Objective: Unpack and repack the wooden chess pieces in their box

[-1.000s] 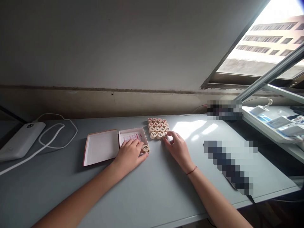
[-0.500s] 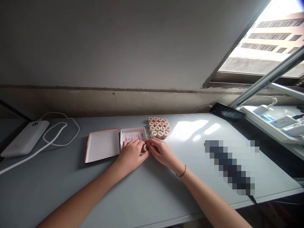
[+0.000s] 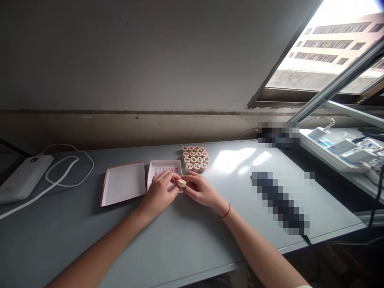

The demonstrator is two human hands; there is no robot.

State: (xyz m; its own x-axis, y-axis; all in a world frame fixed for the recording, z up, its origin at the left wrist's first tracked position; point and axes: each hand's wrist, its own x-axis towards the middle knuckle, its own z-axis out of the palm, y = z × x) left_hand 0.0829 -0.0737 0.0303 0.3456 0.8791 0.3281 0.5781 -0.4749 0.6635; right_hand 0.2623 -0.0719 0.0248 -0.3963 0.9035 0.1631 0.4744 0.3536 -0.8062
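Observation:
A round wooden piece (image 3: 181, 183), its upper face plain, is pinched between the fingertips of my left hand (image 3: 162, 190) and my right hand (image 3: 201, 189). Both hands meet over the near right corner of a white open box (image 3: 150, 170), which has a pink-printed sheet (image 3: 163, 169) inside. Just under the held piece something wooden shows, too small to make out. Behind my right hand, round wooden pieces (image 3: 195, 155) with red and black characters stand packed in rows. Left of the box lies its shallow lid (image 3: 123, 183), inside up.
At the far left is a white power bank (image 3: 27, 176) with white cables (image 3: 67, 170). A blurred dark object (image 3: 280, 204) lies on the right of the grey table (image 3: 180, 248). Beyond it stand a metal frame and a white tray (image 3: 327, 154) of small items.
The held piece has turned from showing a dark character to showing a plain face, and sits slightly higher between my fingers. The whole view has shifted a little.

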